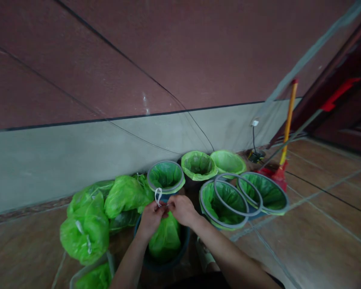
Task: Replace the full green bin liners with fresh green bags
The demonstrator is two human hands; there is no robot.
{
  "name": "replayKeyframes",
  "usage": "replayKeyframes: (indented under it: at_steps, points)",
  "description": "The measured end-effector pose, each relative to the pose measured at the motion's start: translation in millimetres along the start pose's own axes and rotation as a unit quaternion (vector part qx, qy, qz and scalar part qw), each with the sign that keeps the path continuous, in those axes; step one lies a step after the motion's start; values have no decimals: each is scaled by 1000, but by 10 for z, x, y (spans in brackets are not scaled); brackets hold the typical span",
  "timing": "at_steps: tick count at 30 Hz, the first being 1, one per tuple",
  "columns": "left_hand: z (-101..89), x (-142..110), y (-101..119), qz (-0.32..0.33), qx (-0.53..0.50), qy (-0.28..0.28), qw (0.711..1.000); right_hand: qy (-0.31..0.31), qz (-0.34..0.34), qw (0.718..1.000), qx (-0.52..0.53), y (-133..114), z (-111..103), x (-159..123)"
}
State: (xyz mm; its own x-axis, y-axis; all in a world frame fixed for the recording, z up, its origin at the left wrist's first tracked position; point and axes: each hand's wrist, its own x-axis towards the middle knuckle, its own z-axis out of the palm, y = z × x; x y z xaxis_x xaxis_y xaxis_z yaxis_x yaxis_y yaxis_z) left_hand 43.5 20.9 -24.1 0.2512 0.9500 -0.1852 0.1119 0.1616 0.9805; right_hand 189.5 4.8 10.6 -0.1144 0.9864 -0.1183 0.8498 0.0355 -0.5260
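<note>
Over the blue bin, a white string is pinched by the left hand and right hand; a green bag is contained in the bin.

So the wall's two-tone: dull maroon paint up top, pale grey-green band below, with a dark stripe between. Thin cables droop across it, and there's a white socket low down near the corner. Floor's brown tile with paler grout, dark red door far right, lighting's pretty dim.
</note>
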Motion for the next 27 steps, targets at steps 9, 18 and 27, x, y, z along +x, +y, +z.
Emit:
replayKeyframes:
  at_steps: [9, 18, 27]
  points:
    - [-59, 0, 23, -34, -16, 85, 996, -49, 5, 998, -41, -55, -39, -32]
    - [-37, 22, -23, 37, 67, 63, 995, -58, 0, 997, -54, -37, -54, -56]
    - [8, -28, -36, 211, 129, 62, 967, -21, -18, 999, 41, -4, 13, 13]
